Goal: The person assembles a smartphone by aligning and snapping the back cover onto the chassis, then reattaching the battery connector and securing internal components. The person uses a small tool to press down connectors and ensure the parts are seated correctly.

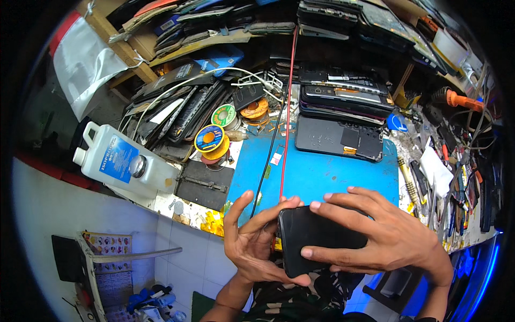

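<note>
A black smartphone [300, 236], its dark glass side up, is held over my lap at the near edge of the blue work mat [338, 177]. My left hand [252, 236] grips its left end, with the thumb at the lower corner and a finger along the upper one; another finger sticks up free. Across the right part of the phone lies my right hand [381, 231], fingers over the upper edge and thumb on the glass. It hides that end. A red cable [289, 96] and a black cable [268, 166] run down the mat towards the left hand.
Opened phone bodies [338, 137] are stacked behind the mat. Solder wire spools [211, 140] and a white plastic bottle [123, 161] stand on the left. Tweezers and screwdrivers [458, 198] crowd the right. A shelf [198, 45] piled with phone parts spans the back.
</note>
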`<state>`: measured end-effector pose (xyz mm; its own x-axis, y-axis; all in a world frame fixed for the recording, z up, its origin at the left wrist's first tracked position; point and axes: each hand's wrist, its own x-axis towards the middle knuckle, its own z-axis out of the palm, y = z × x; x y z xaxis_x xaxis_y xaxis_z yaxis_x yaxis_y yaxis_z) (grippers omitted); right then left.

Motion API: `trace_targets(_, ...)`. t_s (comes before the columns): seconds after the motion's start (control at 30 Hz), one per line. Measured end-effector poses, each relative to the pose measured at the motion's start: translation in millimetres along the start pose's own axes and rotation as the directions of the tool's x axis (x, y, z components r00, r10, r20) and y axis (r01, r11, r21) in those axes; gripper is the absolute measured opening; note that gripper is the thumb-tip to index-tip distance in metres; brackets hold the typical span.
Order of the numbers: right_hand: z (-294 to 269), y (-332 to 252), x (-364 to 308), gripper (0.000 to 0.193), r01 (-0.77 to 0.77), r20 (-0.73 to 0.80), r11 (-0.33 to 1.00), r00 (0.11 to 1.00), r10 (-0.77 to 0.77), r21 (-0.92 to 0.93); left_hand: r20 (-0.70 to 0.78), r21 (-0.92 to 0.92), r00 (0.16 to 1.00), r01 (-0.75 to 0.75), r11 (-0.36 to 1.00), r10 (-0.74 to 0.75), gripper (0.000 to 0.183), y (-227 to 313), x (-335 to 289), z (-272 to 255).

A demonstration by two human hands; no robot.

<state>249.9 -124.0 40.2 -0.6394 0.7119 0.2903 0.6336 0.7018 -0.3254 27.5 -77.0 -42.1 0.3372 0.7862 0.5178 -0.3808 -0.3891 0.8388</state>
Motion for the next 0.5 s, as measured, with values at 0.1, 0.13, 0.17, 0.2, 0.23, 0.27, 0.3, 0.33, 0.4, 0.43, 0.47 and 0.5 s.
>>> trace_targets(0.1, -17.8, -18.1, -6.3, 0.059, -0.106, -0.016, 0.994, 0.994, 0.105, -0.035, -0.005, -0.065, 0.999, 0.043, 0.997, -0.044, 0.132, 2.1, 1.5, -0.2)
trace_targets(0.13, -23.0, -26.7, -11.2, 0.059, -0.167, -0.032, 0.985, 0.986, 0.166, -0.052, 0.004, -0.048, 1.000, 0.018, 0.999, -0.018, 0.133, 2.7, 1.9, -0.2)
trace_targets(0.17, -24.9, -34.4, -16.9, 0.059, -0.234, -0.049, 0.970, 0.972, 0.231, -0.068, 0.007, -0.033, 1.000, -0.001, 0.999, 0.001, 0.133, 3.2, 2.1, 0.2)
trace_targets(0.2, -22.3, -40.0, -22.1, 0.055, -0.285, -0.107, 0.954, 0.955, 0.275, -0.093, 0.012, -0.022, 1.000, -0.014, 1.000, 0.014, 0.134, 3.2, 2.2, 1.0)
trace_targets(0.23, -16.1, -45.2, -27.7, 0.054, -0.337, -0.157, 0.938, 0.934, 0.322, -0.079, 0.027, -0.010, 0.999, -0.031, 0.999, 0.031, 0.134, 3.0, 2.0, 2.7)
trace_targets(0.27, -6.0, -48.1, -32.4, 0.052, -0.390, -0.208, 0.919, 0.906, 0.370, -0.064, 0.010, -0.015, 1.000, -0.023, 1.000, 0.023, 0.135, 2.9, 1.7, 4.3)
trace_targets(0.3, 5.2, -49.1, -37.5, 0.051, -0.442, -0.258, 0.895, 0.873, 0.413, -0.062, 0.001, -0.015, 1.000, -0.019, 1.000, 0.019, 0.136, 3.0, 1.2, 6.2)
trace_targets(0.33, 17.4, -49.5, -42.2, 0.048, -0.469, -0.321, 0.883, 0.839, 0.439, -0.019, -0.015, -0.041, 1.000, -0.014, 0.999, 0.013, 0.137, 3.1, -0.1, 9.5)
trace_targets(0.4, 42.0, -47.7, -49.1, 0.046, -0.493, -0.426, 0.870, 0.784, 0.451, 0.013, -0.140, -0.084, 0.988, 0.046, 0.995, -0.058, 0.138, 4.1, -3.7, 17.5)
trace_targets(0.43, 51.9, -46.8, -51.5, 0.045, -0.503, -0.484, 0.864, 0.749, 0.452, 0.029, -0.181, -0.126, 0.980, 0.065, 0.990, -0.087, 0.139, 4.8, -5.1, 21.3)
trace_targets(0.47, 59.7, -46.8, -53.4, 0.042, -0.493, -0.531, 0.869, 0.724, 0.440, 0.046, -0.222, -0.086, 0.969, 0.093, 0.992, -0.110, 0.142, 5.3, -5.6, 23.6)
trace_targets(0.5, 66.1, -47.1, -54.2, 0.041, -0.482, -0.554, 0.875, 0.716, 0.425, 0.050, -0.237, -0.049, 0.965, 0.102, 0.994, -0.111, 0.142, 5.4, -5.7, 25.6)
